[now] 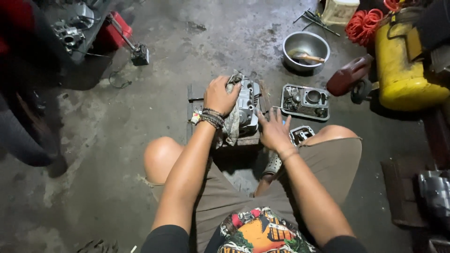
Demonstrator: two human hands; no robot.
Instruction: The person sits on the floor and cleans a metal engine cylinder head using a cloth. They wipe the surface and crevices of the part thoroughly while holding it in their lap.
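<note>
Part: grey cast-metal engine head [248, 105], finned and blocky, sits on a small wooden block [194, 100] between the knees.
Left hand [220, 96]: closed over a crumpled grey rag [230, 124], pressing it on the part's left side.
Right hand [273, 131]: spread flat, fingers wide, bracing at the part's near right corner; holds nothing.
Slip risk: block is narrow, so a sideways push could tip the part onto the oily concrete floor [117, 159].
Snag risk: loose rag may catch on fins.
Nearby: steel bowl [305, 49], another finned casting [305, 101].
</note>
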